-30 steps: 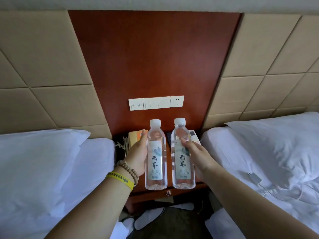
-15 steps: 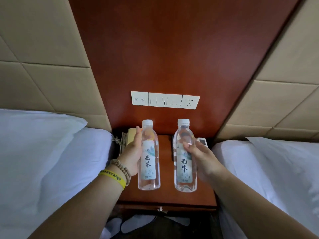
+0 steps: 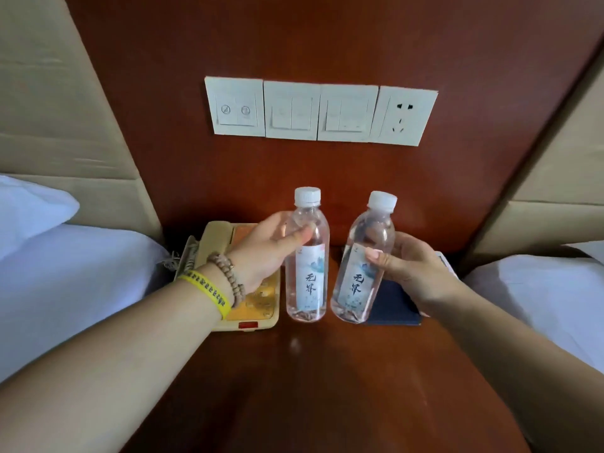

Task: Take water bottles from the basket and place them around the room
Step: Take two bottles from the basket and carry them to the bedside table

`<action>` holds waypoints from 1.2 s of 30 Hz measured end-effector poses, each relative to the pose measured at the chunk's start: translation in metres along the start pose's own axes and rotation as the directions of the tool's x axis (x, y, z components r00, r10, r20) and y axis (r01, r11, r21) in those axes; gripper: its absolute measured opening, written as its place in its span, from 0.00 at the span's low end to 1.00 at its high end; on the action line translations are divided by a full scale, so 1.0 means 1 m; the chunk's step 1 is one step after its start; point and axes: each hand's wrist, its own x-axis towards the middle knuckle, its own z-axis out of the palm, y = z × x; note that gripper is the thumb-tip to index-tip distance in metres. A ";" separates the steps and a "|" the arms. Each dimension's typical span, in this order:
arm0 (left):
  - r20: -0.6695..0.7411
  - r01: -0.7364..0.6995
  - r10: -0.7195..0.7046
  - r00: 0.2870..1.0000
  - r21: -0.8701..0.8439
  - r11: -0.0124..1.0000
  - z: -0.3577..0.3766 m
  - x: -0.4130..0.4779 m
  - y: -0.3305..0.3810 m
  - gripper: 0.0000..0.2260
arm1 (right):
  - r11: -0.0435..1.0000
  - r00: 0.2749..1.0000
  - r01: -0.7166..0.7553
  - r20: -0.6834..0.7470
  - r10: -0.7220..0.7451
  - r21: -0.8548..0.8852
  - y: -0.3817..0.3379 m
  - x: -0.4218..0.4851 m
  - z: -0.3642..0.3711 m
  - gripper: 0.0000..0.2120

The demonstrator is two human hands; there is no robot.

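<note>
I hold two capped water bottles, both filled with clear water. My left hand [image 3: 268, 253] grips the upright bottle [image 3: 307, 266] beside one telephone [image 3: 215, 237]; my right hand [image 3: 411, 269] grips the tilted bottle [image 3: 359, 276], low over the tabletop [image 3: 327, 387].

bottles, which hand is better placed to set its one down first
Left, probably: the left hand holds the left bottle upright over bare nightstand, while the right hand holds the right bottle tilted by a dark booklet.

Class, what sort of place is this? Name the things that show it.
Probably a hotel bedroom: a nightstand between two white beds, a corded telephone on it, a switch panel on the wooden wall above.
</note>
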 end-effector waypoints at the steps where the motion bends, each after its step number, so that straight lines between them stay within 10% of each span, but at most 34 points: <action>1: 0.002 -0.035 0.035 0.999 0.044 0.998 -0.002 0.012 -0.012 0.17 | 0.999 0.999 0.036 0.008 -0.036 -0.022 0.012 0.008 -0.004 0.21; 15: 0.004 -0.108 0.109 0.994 0.135 0.985 -0.038 0.070 -0.053 0.14 | 0.963 0.980 0.193 0.089 -0.180 -0.185 0.043 0.074 0.018 0.09; 31: 0.073 -0.153 0.139 0.988 0.258 0.954 -0.035 0.073 -0.051 0.22 | 0.968 0.965 0.140 0.248 -0.087 -0.206 0.050 0.093 0.000 0.30; 36: 0.050 -0.157 0.149 0.987 0.255 0.954 -0.033 0.069 -0.051 0.24 | 0.976 0.945 0.121 0.321 -0.057 -0.181 0.049 0.095 -0.003 0.22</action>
